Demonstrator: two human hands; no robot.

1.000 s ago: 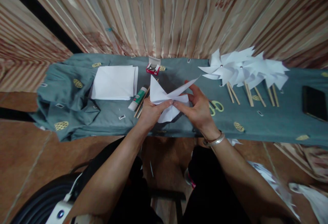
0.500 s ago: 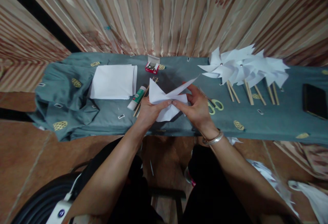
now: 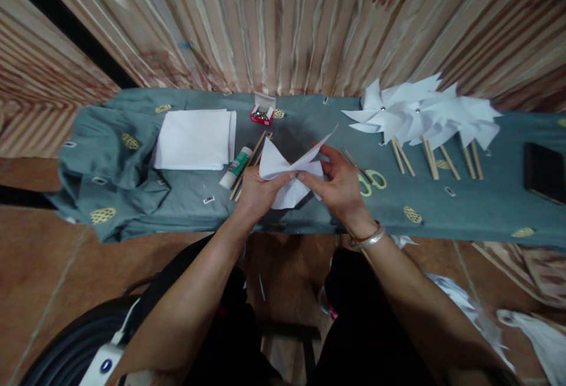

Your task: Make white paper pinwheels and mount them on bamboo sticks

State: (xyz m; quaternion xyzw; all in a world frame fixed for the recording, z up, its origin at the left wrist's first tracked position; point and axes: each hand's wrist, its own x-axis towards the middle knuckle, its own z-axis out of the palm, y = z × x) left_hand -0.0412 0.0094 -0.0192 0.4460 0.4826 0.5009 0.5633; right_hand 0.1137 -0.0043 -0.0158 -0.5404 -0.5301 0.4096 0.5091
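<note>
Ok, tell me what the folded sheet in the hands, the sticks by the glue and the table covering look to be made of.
Folded sheet: thin matte white paper, going by its sharp creases and stiff raised points.
Sticks: probably plain unfinished wood or bamboo; pale tan, straight and slender.
Table covering: soft woven cloth, grey-green with yellow printed ovals; it bunches into folds at its left end.

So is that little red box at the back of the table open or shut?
Open. The red box has its white flap standing up behind it, and small metallic bits show inside; what they are is too small to tell.
</note>
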